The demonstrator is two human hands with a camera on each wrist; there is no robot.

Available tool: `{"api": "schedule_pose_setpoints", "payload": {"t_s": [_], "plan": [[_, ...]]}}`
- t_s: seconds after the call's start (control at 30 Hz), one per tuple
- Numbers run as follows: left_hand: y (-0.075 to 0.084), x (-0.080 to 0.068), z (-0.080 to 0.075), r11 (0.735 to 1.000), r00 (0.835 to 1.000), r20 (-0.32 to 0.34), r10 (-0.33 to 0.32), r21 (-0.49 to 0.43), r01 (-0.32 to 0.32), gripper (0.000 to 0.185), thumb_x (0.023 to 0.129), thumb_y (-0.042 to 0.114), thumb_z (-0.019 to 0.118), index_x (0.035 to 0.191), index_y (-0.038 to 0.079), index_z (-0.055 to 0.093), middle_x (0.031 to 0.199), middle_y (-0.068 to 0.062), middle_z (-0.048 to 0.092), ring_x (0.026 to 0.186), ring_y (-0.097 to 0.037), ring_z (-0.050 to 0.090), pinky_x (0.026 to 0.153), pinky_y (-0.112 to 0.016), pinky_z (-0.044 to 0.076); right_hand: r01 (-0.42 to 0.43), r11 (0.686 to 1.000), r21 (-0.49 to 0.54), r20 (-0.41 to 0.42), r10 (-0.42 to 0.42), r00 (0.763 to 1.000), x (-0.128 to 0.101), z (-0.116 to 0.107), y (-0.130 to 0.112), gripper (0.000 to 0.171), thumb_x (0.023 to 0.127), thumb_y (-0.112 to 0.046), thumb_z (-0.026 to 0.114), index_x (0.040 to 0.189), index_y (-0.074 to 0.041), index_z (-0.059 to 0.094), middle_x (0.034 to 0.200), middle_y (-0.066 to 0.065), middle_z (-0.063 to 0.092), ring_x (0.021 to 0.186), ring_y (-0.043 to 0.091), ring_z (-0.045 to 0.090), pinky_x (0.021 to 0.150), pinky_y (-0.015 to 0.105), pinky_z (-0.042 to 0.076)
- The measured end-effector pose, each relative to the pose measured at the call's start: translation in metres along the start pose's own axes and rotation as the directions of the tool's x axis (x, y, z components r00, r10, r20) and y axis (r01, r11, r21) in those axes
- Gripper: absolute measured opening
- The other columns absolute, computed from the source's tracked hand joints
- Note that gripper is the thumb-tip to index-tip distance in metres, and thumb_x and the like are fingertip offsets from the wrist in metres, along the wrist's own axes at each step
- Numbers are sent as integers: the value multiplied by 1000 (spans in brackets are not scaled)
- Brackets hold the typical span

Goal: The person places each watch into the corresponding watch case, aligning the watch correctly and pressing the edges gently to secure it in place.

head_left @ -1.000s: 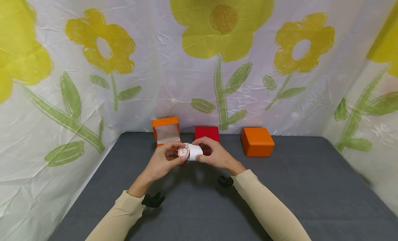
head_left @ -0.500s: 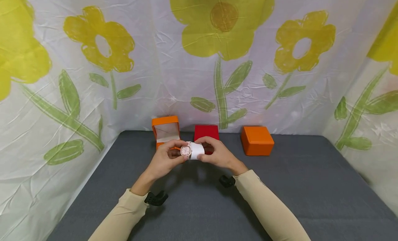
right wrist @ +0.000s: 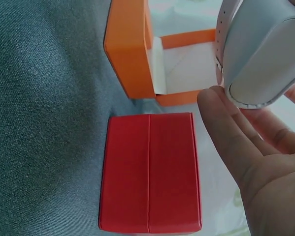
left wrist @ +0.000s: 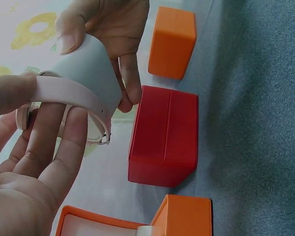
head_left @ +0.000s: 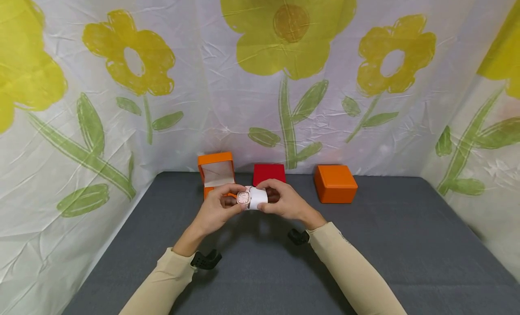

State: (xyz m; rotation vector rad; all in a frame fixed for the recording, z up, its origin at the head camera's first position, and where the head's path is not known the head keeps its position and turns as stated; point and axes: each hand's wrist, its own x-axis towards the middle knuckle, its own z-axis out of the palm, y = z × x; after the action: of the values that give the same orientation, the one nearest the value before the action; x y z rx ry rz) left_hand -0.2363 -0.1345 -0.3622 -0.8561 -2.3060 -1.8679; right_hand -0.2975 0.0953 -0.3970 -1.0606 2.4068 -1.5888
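Both hands meet above the middle of a grey table [head_left: 386,243], toward its far half, and hold one small bundle between them: a watch [head_left: 243,197] strapped round a white cushion [head_left: 258,198]. The left hand [head_left: 215,211] pinches the watch, thumb on the near side of the case and fingers curled behind the pale pink strap [left wrist: 73,96]; the left wrist view shows the strap's buckle hanging just below the cushion. The right hand [head_left: 284,202] grips the cushion's right end, thumb and curled fingers wrapped round it; the right wrist view shows the cushion's rounded end resting against the fingertips [right wrist: 221,113]. The watch face points toward the person.

Three boxes stand in a row along the far edge of the table, just behind the hands. On the left is an open orange box [head_left: 216,170], its lid upright and its pale lining showing. In the middle is a closed red box [head_left: 269,173], partly hidden by the right hand. On the right is a closed orange box [head_left: 335,183], apart from both hands. A white sheet printed with yellow flowers [head_left: 290,35] and green stems hangs behind and to both sides of the table. Both forearms wear beige sleeves [head_left: 353,274].
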Motion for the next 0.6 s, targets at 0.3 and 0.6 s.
{"api": "schedule_pose_setpoints", "payload": {"t_s": [0.3, 0.6], "plan": [[-1, -1, 0, 1000, 1000, -7, -2, 24, 2, 36, 83, -9, 67, 118, -9, 58, 109, -23, 59, 66, -17, 61, 61, -23, 51, 15, 999, -50, -9, -16, 1000, 0, 4, -2, 35, 81, -16, 73, 114, -13, 59, 106, 1, 58, 91, 24, 61, 84, 38, 54], [4, -3, 6, 986, 996, -84, -15, 163, 28, 40, 81, -7, 71, 118, -11, 59, 102, -23, 62, 70, -33, 62, 61, -20, 51, 27, 991, -131, -53, -34, 998, -1, 10, -6, 36, 80, -17, 74, 112, -10, 59, 105, 1, 56, 88, 21, 61, 83, 41, 54]]}}
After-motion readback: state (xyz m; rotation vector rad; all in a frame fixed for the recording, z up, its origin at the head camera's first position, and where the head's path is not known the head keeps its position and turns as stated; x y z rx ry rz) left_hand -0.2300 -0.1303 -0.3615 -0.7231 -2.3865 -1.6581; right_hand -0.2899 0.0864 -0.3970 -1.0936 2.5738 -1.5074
